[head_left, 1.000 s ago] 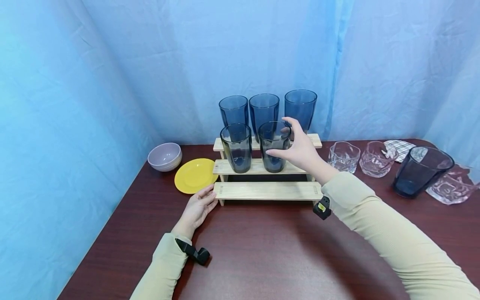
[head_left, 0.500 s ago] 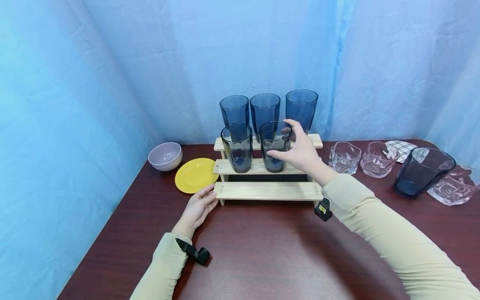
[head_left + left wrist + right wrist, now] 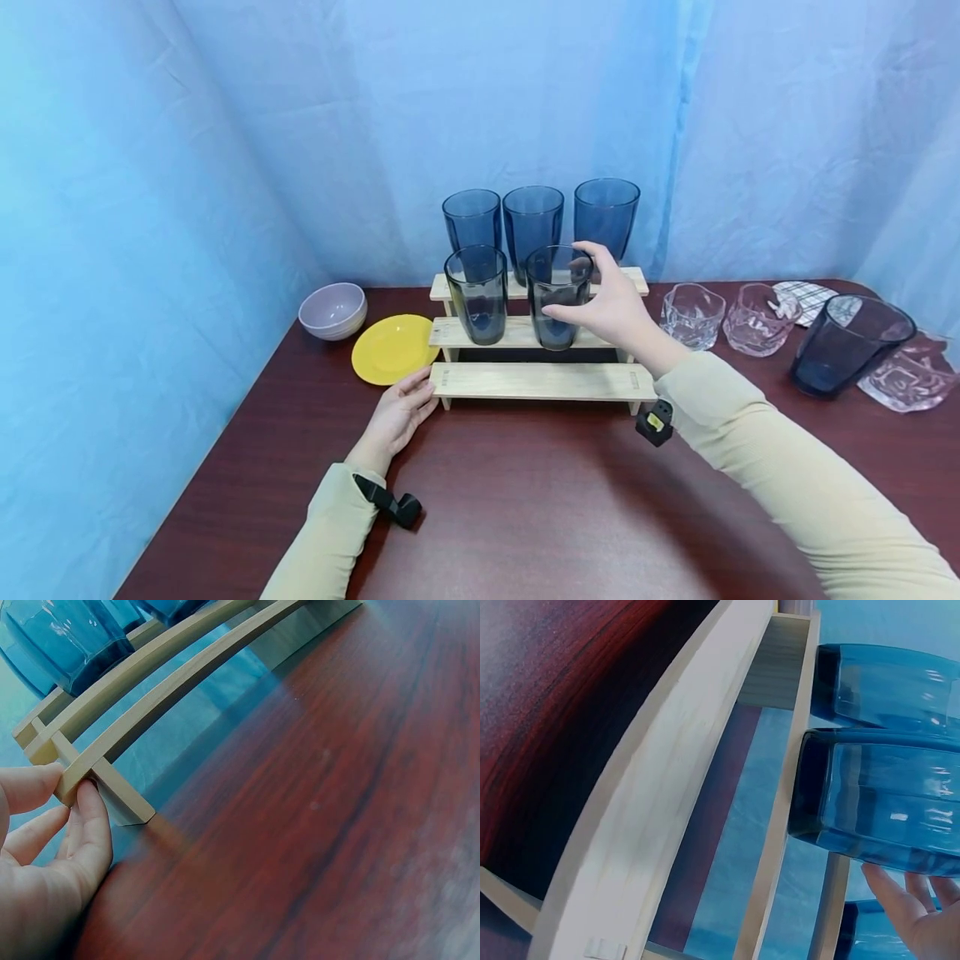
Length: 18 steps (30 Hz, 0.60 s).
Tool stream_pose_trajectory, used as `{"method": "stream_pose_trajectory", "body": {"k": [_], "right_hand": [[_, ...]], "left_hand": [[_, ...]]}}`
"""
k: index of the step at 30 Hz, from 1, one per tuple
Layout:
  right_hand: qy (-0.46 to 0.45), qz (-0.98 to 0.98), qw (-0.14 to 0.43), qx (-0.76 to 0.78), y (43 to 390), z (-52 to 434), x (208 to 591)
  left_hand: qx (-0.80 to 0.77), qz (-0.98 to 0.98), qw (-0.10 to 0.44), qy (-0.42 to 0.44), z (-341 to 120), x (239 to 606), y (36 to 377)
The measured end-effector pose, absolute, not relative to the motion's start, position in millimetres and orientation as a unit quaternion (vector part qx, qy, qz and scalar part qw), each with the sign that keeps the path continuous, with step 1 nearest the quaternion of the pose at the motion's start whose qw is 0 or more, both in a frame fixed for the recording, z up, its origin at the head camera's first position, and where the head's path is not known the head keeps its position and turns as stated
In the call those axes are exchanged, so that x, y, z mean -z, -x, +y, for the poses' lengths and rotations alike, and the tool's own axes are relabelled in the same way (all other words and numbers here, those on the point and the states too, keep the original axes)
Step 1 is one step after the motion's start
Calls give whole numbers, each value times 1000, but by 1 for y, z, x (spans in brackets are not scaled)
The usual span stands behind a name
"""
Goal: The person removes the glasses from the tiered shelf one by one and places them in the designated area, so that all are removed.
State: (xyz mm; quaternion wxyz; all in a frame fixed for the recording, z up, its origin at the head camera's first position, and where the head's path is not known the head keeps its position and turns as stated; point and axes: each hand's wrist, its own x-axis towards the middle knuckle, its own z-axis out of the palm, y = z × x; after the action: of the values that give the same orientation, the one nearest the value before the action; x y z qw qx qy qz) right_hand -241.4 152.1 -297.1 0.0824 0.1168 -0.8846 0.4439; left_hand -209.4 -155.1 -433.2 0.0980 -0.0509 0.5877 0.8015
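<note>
My right hand grips a blue glass tumbler standing upright on the middle step of a three-step wooden rack. Thumb and fingers curve round its right side; in the right wrist view the fingertips touch the tumbler near its base half. To its left on the same step stands another blue tumbler. Three more, including a right-hand tumbler, line the top step. My left hand holds the left end of the lowest step, pinching the board between thumb and fingers.
A lilac bowl and a yellow plate sit left of the rack. At right are a clear glass, pinkish glasses, a tilted dark tumbler and a checked coaster. Blue curtains enclose the table.
My right hand and its tumbler have shifted slightly right and toward the front along the middle step, widening the gap to the left tumbler. My left hand keeps its hold on the rack.
</note>
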Motion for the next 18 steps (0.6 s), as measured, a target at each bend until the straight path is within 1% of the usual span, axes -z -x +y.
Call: {"method": "stream_pose_trajectory", "body": {"k": [8,18], "right_hand": [[-111,-886,83,-443,232,160,297],[-142,-896,112,-406,218,169,297]], "left_hand": [[-800,589,99,57,-155,433,210],[-801,588,97,57,-155,432,209]]}}
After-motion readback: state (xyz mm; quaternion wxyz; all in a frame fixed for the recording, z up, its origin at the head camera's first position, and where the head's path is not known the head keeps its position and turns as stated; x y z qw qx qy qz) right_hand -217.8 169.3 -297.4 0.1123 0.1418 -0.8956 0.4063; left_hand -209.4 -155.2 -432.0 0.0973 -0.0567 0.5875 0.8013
